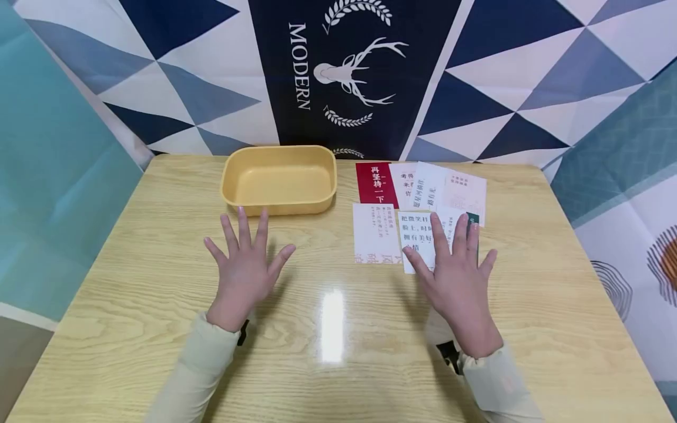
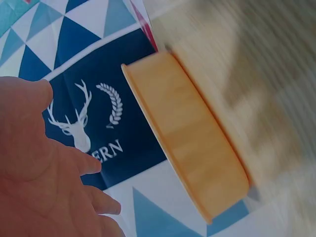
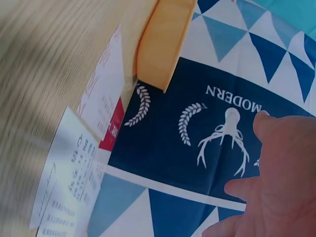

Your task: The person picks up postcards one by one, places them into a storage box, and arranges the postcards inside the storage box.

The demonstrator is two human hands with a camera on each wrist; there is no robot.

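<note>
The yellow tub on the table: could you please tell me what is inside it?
The yellow tub shows only its bare floor in the head view; nothing lies inside. Its near wall hides a thin strip of the floor. The cards lie outside, to its right.

A light wood surface [image 1: 158,329] fills most of the head view. Its grain runs side to side, and a bright white patch of light [image 1: 332,323] shines on it near the middle. Behind it, at 12 o'clock, hangs a cloth backdrop [image 1: 201,76] with blue, grey and white triangles. In its middle is a dark blue panel [image 1: 275,70] with a white deer head [image 1: 359,73], leafy sprigs and the word MODERN. At 9 o'clock there is a plain teal sheet [image 1: 47,188]. At 3 o'clock another cloth [image 1: 629,235] shows teal and white, with what may be round striped shapes, cut off at the edge.
</note>
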